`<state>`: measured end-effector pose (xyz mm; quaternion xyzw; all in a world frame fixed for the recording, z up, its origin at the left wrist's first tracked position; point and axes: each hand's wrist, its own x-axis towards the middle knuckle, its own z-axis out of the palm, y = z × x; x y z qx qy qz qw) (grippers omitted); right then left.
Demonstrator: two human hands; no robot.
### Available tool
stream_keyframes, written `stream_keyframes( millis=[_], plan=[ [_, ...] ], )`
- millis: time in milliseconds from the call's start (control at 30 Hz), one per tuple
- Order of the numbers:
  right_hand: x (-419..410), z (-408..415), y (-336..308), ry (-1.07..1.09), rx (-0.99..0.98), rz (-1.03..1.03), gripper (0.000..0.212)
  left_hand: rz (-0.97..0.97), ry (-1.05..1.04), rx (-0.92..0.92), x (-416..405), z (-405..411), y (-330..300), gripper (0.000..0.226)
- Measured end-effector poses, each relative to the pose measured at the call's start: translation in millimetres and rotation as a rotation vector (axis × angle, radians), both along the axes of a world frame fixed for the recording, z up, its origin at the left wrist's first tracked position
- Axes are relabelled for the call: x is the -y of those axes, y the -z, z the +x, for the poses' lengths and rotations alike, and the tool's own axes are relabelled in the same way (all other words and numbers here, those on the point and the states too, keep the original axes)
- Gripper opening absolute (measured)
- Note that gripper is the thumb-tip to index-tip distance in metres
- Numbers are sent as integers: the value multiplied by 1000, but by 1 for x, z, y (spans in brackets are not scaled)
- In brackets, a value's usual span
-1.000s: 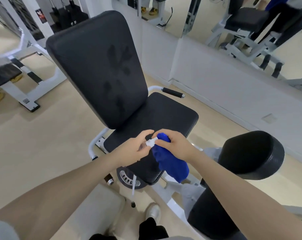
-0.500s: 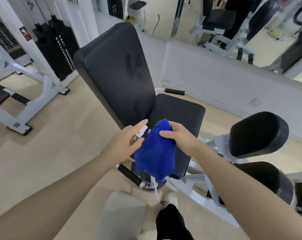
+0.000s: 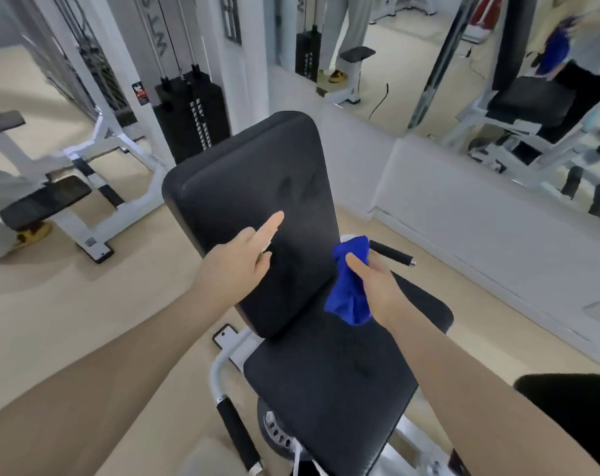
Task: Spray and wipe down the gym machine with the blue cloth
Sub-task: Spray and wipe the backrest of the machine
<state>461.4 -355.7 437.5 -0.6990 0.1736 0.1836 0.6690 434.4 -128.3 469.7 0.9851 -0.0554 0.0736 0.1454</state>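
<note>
Head view showed the cloth [image 3: 348, 283] bunched in the right hand [image 3: 377, 286], fingers closed around it, held just beside the right edge of the backrest [image 3: 257, 214] and above the seat [image 3: 343, 365]. The left hand [image 3: 236, 266] sat in front of the backrest with its index finger stretched out toward the pad; a small white object peeked from under that finger — blurred, so I could not tell what it was or how the remaining fingers gripped it. A darker smudge marked the upper backrest. A black handle [image 3: 391, 254] stuck out behind the cloth, another [image 3: 238, 434] lay low at the seat's left. A weight stack [image 3: 192, 115] stood behind — a mirror [image 3: 498, 63] lined the wall on the right.
</note>
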Motion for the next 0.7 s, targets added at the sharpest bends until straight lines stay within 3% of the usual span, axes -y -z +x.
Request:
stream_keyframes(
  millis=[100, 167, 300, 367, 433, 500, 600, 700],
  plan=[
    [5, 46, -9, 180, 38, 291, 24, 66, -33, 123, 2, 27, 4, 55],
    [4, 76, -10, 386, -81, 420, 25, 132, -48, 163, 4, 38, 3, 51],
    [-14, 101, -10, 411, -239, 385, 26, 395, -26, 213, 2, 61, -8, 53],
    [-20, 102, -11, 318, -282, 425, 32, 480, -21, 239, 1, 74, -15, 69],
    [-21, 102, -12, 237, -315, 403, 20, 495, -26, 198, 9, 83, -30, 79],
    [-18, 102, -11, 209, -323, 360, 5, 498, -50, 150, 20, 95, -36, 73],
    [-11, 102, -5, 222, -273, 272, 10, 512, -56, 150, 40, 110, -43, 69],
    [0, 99, -1, 271, -233, 249, 11, 496, -32, 17, 56, 122, -43, 63]
  ],
)
